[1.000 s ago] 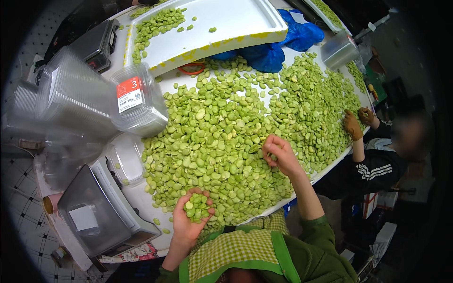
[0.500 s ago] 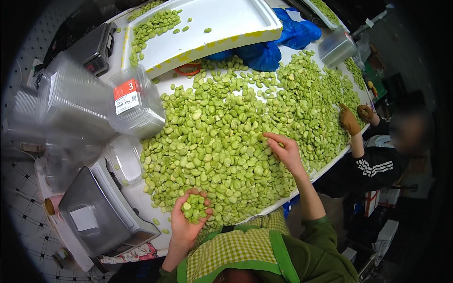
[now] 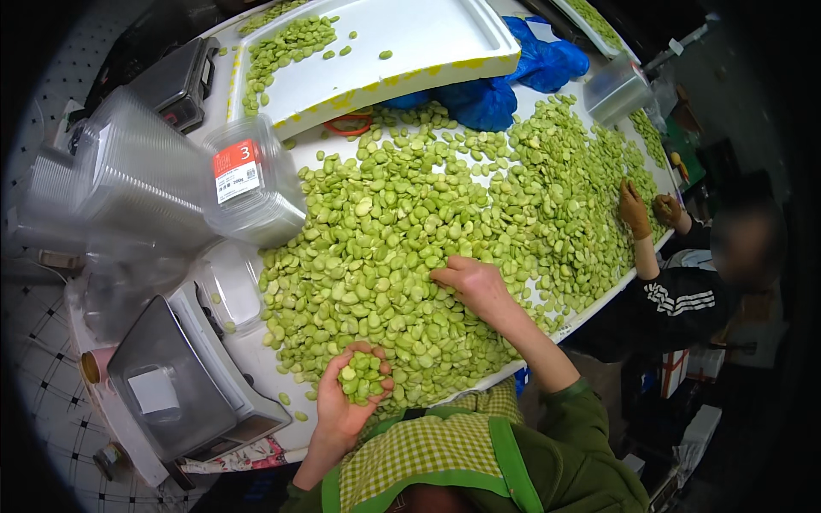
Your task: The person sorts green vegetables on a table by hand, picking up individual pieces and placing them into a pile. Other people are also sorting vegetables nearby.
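Observation:
A broad pile of shelled green beans (image 3: 385, 239) covers the white table (image 3: 299, 436) in front of me. Low in the view, my left hand (image 3: 346, 402) is cupped round a small handful of the beans (image 3: 362, 376). My right hand (image 3: 469, 286) reaches into the middle of the pile, back upward, fingers closed and touching beans; whether they hold one is hidden.
Stacked clear containers (image 3: 137, 179), a scale (image 3: 180, 368) and an open clear tub (image 3: 227, 291) stand left. Behind the pile lie a white tray (image 3: 385, 34), blue bags (image 3: 543, 64) and orange scissors (image 3: 346, 130). A co-worker (image 3: 684, 291) in brown gloves (image 3: 633, 209) works at the right edge.
My right hand has moved left and toward me over the pile, turning palm down. My left hand stays cupped with beans. The co-worker's gloved hands have shifted slightly.

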{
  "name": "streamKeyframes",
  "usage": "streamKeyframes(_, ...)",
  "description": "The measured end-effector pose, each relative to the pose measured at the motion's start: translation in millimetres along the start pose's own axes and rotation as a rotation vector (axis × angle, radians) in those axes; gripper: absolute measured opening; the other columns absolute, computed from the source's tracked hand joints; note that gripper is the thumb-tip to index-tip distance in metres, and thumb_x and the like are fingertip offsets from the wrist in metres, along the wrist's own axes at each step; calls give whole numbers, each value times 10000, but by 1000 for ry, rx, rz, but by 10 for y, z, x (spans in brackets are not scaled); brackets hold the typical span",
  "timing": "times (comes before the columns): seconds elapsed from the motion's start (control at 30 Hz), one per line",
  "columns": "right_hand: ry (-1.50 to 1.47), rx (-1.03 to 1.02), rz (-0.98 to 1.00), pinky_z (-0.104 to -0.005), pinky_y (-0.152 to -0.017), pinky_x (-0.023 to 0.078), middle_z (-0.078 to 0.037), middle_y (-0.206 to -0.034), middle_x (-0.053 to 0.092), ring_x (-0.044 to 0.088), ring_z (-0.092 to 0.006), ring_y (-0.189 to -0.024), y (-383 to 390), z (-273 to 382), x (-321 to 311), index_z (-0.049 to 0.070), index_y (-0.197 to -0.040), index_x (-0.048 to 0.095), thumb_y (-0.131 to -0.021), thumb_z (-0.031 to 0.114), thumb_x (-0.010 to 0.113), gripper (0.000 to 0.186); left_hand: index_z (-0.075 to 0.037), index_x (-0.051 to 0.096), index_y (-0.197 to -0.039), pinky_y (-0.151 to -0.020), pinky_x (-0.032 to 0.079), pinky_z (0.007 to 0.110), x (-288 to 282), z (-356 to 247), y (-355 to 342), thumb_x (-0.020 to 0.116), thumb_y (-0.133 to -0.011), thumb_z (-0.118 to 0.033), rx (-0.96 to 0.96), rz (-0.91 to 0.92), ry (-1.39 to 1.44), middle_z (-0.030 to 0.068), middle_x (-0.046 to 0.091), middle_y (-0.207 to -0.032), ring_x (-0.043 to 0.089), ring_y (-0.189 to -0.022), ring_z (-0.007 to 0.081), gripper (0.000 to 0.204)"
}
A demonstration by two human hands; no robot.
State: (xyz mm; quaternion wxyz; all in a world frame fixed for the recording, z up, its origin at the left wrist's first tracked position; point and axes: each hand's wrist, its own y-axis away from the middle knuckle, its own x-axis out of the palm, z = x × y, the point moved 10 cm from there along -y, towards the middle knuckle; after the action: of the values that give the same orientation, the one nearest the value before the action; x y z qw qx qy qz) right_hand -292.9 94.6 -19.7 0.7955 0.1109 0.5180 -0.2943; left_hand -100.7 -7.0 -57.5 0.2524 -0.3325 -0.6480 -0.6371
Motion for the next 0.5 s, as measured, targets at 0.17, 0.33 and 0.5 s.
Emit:
streamKeyframes(0.17,98,-104,66,-328,-521,473,-52,-724,519,594,-226,-667,-82,92,127,134,-974,666,-751,78,595,241,-85,561,-1022,-677,467,351,-90,-84,13,466,-913,-254,38,-25,13,109,550,-1021,541,-858,233,223)
streamKeyframes(0.33,-340,52,-27,-295,-488,434,-22,-699,547,562,-170,-642,-8,-132,30,96,-966,653,-776,60,664,194,-90,561,-1027,-685,462,353,-86,-83,0,472,-912,-259,28,-22,-2,107,551,-1028,540,-865,235,224)
streamKeyframes(0.5,-1561,656,-79,-221,-449,334,-52,-840,563,499,-112,-669,329,-580,234,79,-955,553,-855,175,612,151,-81,557,-1026,-689,465,350,-58,-60,-13,466,-912,-256,14,-2,-8,110,553,-1029,546,-867,234,228)
